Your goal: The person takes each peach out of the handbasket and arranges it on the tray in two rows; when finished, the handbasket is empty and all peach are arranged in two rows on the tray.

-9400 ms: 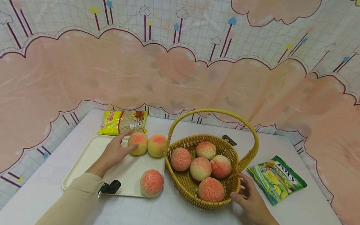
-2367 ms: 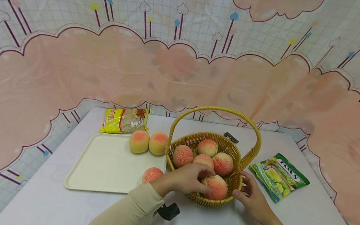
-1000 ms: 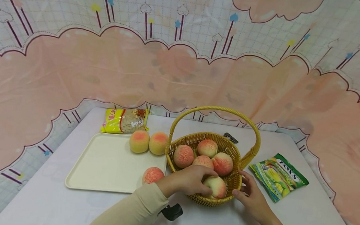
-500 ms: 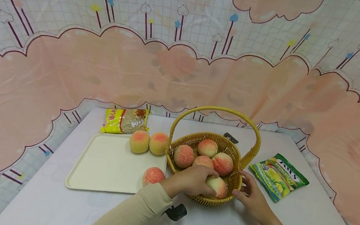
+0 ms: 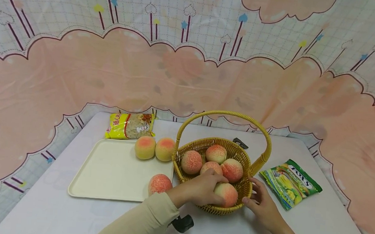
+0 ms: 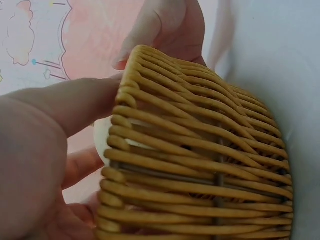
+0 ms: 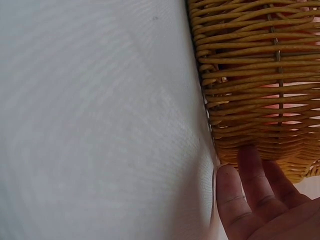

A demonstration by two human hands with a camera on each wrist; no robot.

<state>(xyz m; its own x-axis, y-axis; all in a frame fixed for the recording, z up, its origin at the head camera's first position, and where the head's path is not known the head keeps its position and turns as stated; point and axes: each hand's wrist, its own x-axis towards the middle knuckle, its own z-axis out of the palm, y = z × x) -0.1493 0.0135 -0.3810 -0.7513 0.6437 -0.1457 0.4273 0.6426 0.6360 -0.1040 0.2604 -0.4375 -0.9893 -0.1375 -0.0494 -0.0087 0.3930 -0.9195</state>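
An arched handle [image 5: 260, 161] bars the oval golden-yellow wicker basket [image 5: 243, 186] from above; beneath the arch is room.

Pale, pink-blushed peach [image 5: 228, 194] inside upright yellow wicker basket [image 5: 218, 209], at its near end

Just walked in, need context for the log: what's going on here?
A person's left hand holds a peach at the near end of a wicker basket. The right hand rests its fingers against the basket's right side. Four other peaches sit in the basket. Outside it, two yellow peaches are at the far right corner of a cream tray, with a red peach near its near right corner.
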